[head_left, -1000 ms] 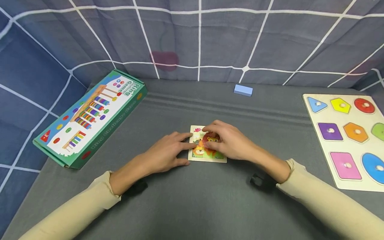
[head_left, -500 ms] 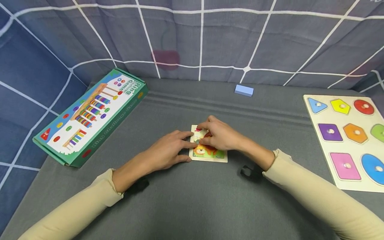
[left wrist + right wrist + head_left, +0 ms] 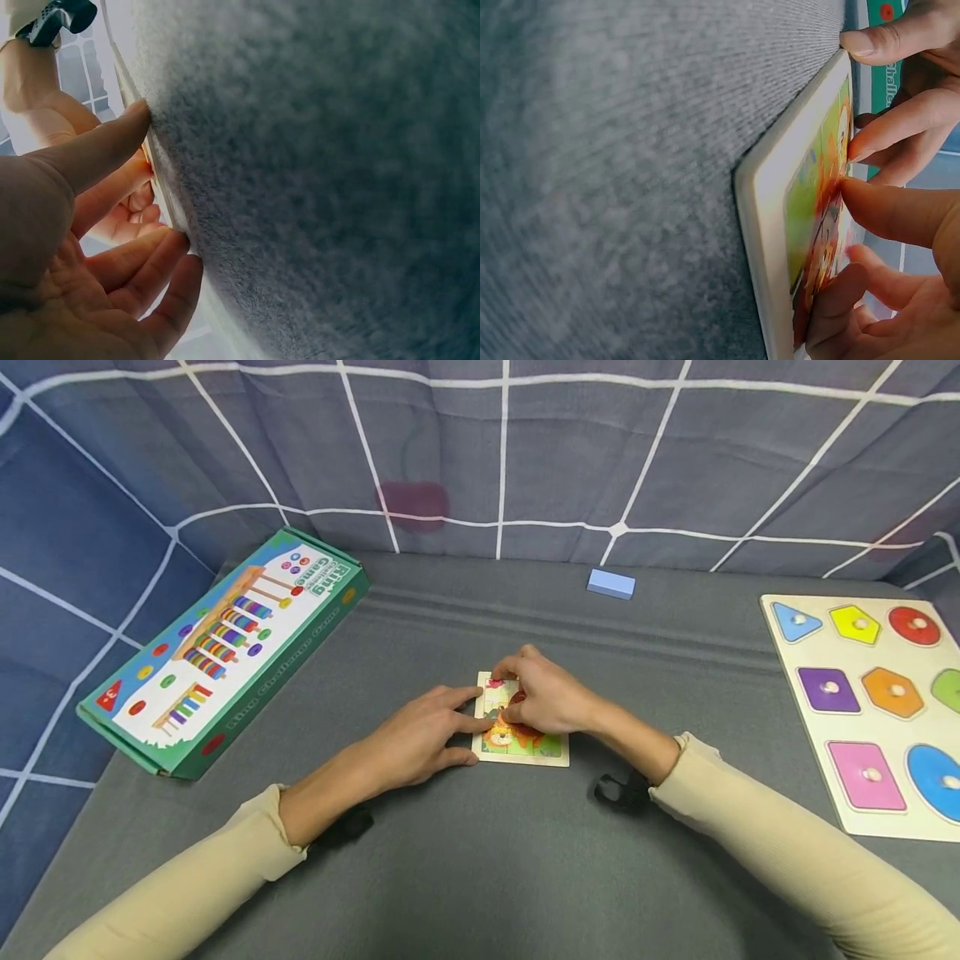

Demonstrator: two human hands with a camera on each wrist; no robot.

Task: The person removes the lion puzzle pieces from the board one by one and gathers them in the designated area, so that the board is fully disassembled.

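A small jigsaw puzzle (image 3: 551, 746) with a lion picture and a pale wooden border lies flat on the grey cloth. My left hand (image 3: 420, 733) is at its left side with fingers fairly straight. In the left wrist view the thumb (image 3: 124, 127) touches the board's edge; one fingertip reaches over the picture. My right hand (image 3: 547, 693) is over the upper part of the puzzle, hiding much of it. In the right wrist view its thumb (image 3: 896, 214) presses on the picture, and its bent fingers (image 3: 840, 296) touch it further along. No lifted piece shows between them.
A green ring game box (image 3: 232, 652) lies at the left. A pale blue block (image 3: 611, 584) sits near the back curtain. At the right lies a wooden board (image 3: 847, 710) of coloured knobbed shapes. A dark wrist camera (image 3: 618, 789) hangs below the right wrist.
The right hand has shifted a little left and up across the puzzle, its thumb nearing the left index finger. Over the last half second both hands have hardly moved.
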